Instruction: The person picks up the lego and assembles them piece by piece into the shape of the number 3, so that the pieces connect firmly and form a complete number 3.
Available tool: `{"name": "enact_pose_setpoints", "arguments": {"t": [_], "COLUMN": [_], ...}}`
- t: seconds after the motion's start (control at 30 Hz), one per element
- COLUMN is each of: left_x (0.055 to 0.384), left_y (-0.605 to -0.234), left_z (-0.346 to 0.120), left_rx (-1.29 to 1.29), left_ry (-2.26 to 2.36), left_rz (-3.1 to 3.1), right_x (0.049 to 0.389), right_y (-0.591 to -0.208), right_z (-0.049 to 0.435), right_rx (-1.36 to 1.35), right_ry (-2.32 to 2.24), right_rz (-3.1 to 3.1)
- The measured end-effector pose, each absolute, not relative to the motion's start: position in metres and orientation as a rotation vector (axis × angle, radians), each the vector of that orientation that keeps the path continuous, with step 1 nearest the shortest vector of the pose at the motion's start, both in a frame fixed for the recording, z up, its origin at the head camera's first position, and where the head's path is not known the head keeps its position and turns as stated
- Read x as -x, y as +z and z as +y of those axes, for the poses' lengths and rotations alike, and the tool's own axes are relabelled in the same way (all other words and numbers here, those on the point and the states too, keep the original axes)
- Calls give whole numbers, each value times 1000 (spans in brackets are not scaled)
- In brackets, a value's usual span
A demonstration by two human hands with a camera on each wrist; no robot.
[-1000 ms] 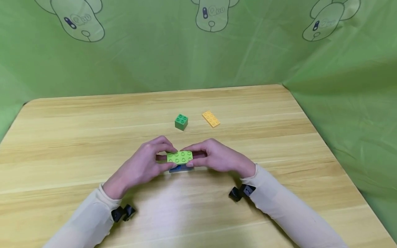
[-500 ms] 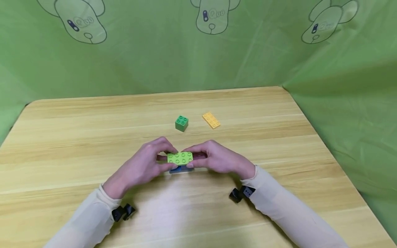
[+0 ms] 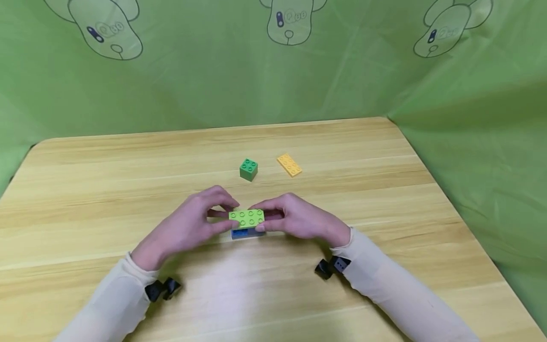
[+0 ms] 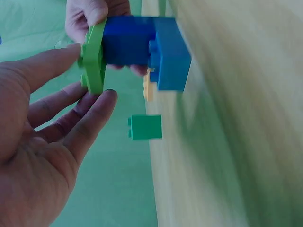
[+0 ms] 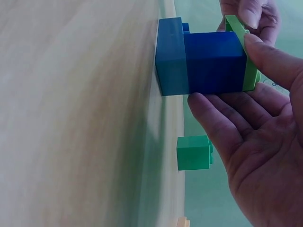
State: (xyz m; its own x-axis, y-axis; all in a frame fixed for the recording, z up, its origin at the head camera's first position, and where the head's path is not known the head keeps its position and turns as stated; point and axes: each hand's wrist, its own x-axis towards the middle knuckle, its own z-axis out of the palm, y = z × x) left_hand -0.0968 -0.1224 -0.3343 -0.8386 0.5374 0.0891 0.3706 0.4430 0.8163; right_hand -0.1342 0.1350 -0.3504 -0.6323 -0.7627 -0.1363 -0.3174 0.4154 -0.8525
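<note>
A small stack of toy building bricks stands on the table in front of me. At its bottom is a long blue-grey brick (image 4: 173, 54), with a dark blue brick (image 5: 215, 61) on its right half. A thin lime plate (image 3: 249, 218) lies on top and overhangs the dark blue brick on the left. My right hand (image 3: 303, 218) grips the stack, thumb on the near side and fingers on the far side. My left hand (image 3: 192, 221) is at the plate's left end with its fingers loosely spread; the thumb is at the plate's edge and the fingertips appear apart from it.
Behind the stack a green brick (image 3: 248, 169) stands on the wooden table (image 3: 128, 190). To its right lies a flat orange plate (image 3: 289, 165). A green cloth (image 3: 205, 85) hangs behind the table and along its right side.
My left hand has loosened its pinch on the lime plate and drawn slightly left. My right hand stays in place, and the stack has not visibly moved.
</note>
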Motion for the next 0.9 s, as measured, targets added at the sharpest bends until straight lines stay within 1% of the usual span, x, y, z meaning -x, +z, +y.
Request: {"name": "enact_pose_setpoints", "arguments": {"t": [0.27,0.63,0.9], "left_x": [105,123,138], "left_y": [-327,-328,-331], "left_z": [-136,-137,-135], "left_rx": [-783,-769,-627], "left_ry": [1424,1407,1439], "left_rz": [2579,2692,2708], "right_x": [133,133,135], "right_y": [-351,-348,-349], "right_z": [135,136,134], "right_rx": [869,856,866], "right_ry": [-1139,-1119,-1119], "right_rz": [2155,2187,2173]}}
